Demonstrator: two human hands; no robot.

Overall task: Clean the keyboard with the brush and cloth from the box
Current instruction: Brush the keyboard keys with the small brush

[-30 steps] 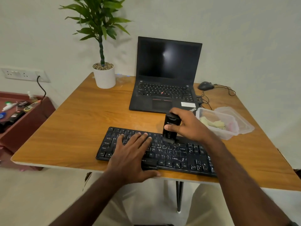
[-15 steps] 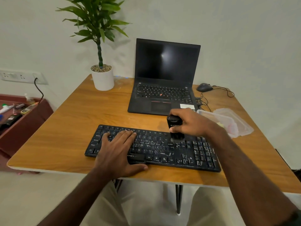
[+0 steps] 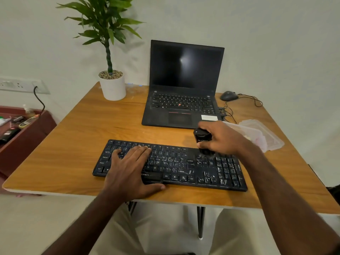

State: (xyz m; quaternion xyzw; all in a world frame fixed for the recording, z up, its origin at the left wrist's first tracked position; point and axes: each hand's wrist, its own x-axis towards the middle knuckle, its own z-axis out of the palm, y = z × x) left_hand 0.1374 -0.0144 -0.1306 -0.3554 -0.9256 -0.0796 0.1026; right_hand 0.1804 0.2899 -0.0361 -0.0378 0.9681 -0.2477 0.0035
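While the left hand (image 3: 128, 169) lies flat on the left half of the black keyboard (image 3: 184, 165), fingers straight and spread over the letter keys and the thumb stretched along the near edge, the right hand (image 3: 220, 138) is curled round a stubby black brush (image 3: 201, 138) and holds it upright at the keyboard's far edge, just right of the middle. The brush's lower end touches the keys there; the bristles themselves are blurred and hard to make out. The keyboard sits near the front edge of the wooden table (image 3: 77, 144), slightly askew, its key tops marked with pale smears and specks, most plainly on the right half.

Behind the right hand stands a clear plastic box (image 3: 257, 136), partly hidden by the wrist, with its clear lid (image 3: 265, 131) lying just beside it to the right. What the box holds cannot be told from here, so the cloth is not visible.

Farther back, an open black laptop (image 3: 182, 85) with a dark screen faces the person. A dark computer mouse (image 3: 228, 96) with a trailing cable rests to its right, and a green plant in a white pot (image 3: 113, 87) stands at the table's far left corner. Left of the table, a dark red shelf (image 3: 27, 133) carries small items too small to name, below a wall socket strip (image 3: 20, 85) with a black cord plugged in.
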